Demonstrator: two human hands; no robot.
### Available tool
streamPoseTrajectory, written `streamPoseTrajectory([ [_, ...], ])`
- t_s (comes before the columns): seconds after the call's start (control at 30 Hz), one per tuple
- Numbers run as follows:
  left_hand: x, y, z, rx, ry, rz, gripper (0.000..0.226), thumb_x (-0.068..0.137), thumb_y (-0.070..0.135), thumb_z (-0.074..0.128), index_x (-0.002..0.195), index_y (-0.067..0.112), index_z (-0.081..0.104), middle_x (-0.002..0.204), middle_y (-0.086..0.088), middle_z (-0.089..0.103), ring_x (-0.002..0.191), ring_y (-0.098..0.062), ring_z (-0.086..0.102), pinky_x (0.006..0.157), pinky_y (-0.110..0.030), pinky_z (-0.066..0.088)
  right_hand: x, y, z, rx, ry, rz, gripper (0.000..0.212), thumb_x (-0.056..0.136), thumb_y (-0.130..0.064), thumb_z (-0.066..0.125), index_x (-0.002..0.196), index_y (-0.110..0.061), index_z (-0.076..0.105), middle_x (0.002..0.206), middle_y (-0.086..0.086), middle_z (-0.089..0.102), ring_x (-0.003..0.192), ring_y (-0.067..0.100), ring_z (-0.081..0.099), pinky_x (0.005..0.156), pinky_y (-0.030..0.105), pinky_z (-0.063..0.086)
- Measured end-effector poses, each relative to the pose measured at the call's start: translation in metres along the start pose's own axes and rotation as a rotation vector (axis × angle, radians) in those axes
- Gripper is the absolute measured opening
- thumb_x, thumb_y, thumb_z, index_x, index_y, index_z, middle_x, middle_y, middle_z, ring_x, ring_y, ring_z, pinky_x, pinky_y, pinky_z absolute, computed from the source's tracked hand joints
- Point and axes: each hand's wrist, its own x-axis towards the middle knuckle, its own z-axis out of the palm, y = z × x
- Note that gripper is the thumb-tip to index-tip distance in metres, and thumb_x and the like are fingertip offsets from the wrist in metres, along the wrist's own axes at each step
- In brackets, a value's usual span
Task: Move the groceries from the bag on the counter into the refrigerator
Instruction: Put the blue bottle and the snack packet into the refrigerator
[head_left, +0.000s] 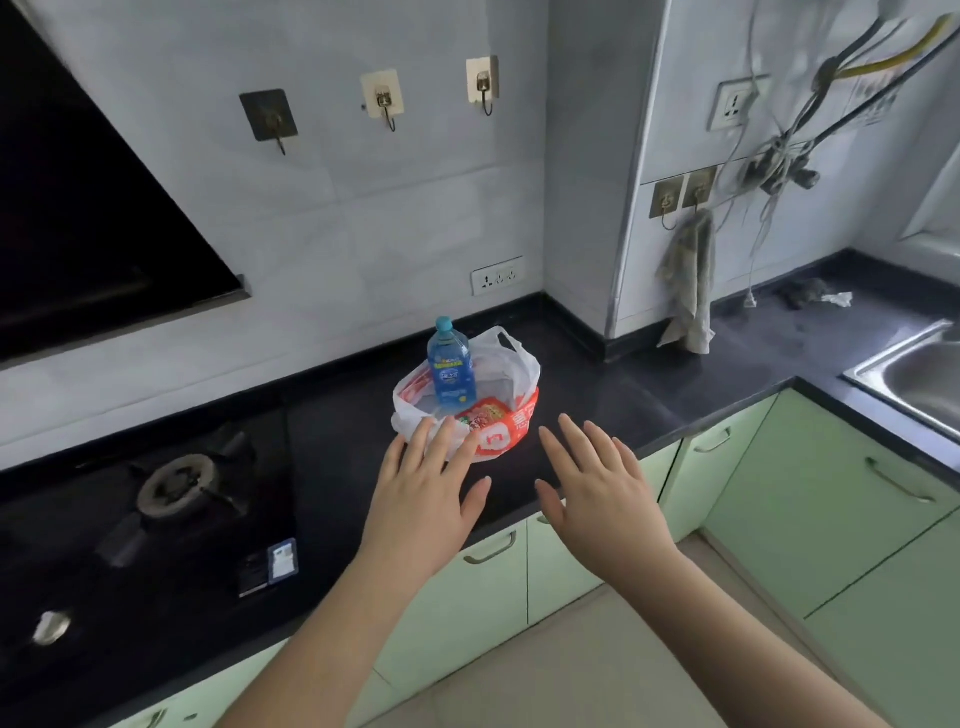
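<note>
A white and red plastic bag (511, 410) sat open on the dark table (597, 395), between the gas stove (176, 488) on the left and the steel sink (914, 374) far to the right, with a blue bottle (451, 371) standing upright inside it beside a red packet (480, 414). The person's left hand (423, 493) was spread flat, its fingertips over the bag's near edge, though contact was unclear. The right hand (605, 493) hovered just right of the bag, fingers spread and holding nothing.
</note>
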Motion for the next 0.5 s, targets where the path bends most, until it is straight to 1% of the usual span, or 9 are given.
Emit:
streamPoseTrajectory([
  [0.13,0.029,-0.02,0.012,-0.008,-0.015,-0.022,0.072,0.092,0.059,-0.002,0.152,0.028,0.024,0.16,-0.004,0.024,0.148,-0.028,0.016,0.118,-0.048,0.014,0.037,-0.004,0.014,0.0,-0.024,-0.022,0.064,0.093,-0.053,0.023,0.145,-0.022,0.043,0.149,0.005,0.047,0.137,0.031,0.042,0.111,0.049,0.033],
  [0.2,0.044,-0.031,0.018,-0.019,-0.015,-0.022,0.073,0.092,0.061,-0.006,0.153,0.029,0.019,0.162,-0.004,0.02,0.149,-0.028,0.011,0.118,-0.048,0.011,0.059,-0.009,0.019,-0.008,-0.038,-0.034,0.064,0.092,-0.053,0.023,0.143,-0.022,0.047,0.146,0.005,0.051,0.135,0.032,0.045,0.109,0.05,0.035],
  [0.27,0.061,-0.044,0.024,-0.033,-0.024,-0.028,0.076,0.087,0.062,-0.005,0.154,0.03,0.013,0.163,-0.004,0.015,0.15,-0.027,0.007,0.119,-0.048,0.008,0.083,-0.016,0.026,-0.012,-0.046,-0.05,0.064,0.092,-0.054,0.022,0.142,-0.023,0.048,0.145,0.005,0.052,0.134,0.032,0.046,0.109,0.051,0.037],
  [0.33,0.079,-0.056,0.029,-0.053,-0.009,-0.037,0.077,0.087,0.063,-0.003,0.155,0.03,0.011,0.163,-0.004,0.013,0.15,-0.027,0.005,0.119,-0.048,0.007,0.108,-0.024,0.032,-0.018,-0.062,-0.071,0.063,0.094,-0.056,0.02,0.146,-0.026,0.041,0.151,0.004,0.044,0.139,0.031,0.039,0.113,0.05,0.031],
  [0.4,0.094,-0.067,0.038,-0.072,-0.011,-0.04,0.076,0.087,0.062,-0.004,0.155,0.029,0.007,0.164,-0.004,0.009,0.15,-0.026,0.003,0.12,-0.048,0.007,0.133,-0.03,0.039,-0.03,-0.078,-0.1,0.06,0.097,-0.056,0.024,0.15,-0.029,0.031,0.159,0.002,0.03,0.145,0.029,0.027,0.117,0.047,0.021],
  [0.47,0.108,-0.08,0.048,-0.07,-0.012,-0.039,0.075,0.09,0.062,-0.01,0.155,0.027,0.004,0.164,-0.004,0.009,0.15,-0.026,0.002,0.121,-0.048,0.01,0.156,-0.036,0.044,-0.04,-0.098,-0.112,0.061,0.098,-0.056,0.028,0.153,-0.029,0.022,0.162,0.001,0.02,0.148,0.028,0.019,0.119,0.043,0.016],
  [0.5,0.115,-0.087,0.053,-0.068,-0.005,-0.039,0.074,0.091,0.062,-0.009,0.155,0.026,0.004,0.163,-0.005,0.01,0.15,-0.027,0.004,0.12,-0.048,0.012,0.164,-0.04,0.047,-0.038,-0.101,-0.109,0.062,0.098,-0.056,0.028,0.153,-0.029,0.021,0.162,0.001,0.018,0.148,0.027,0.017,0.119,0.043,0.015],
])
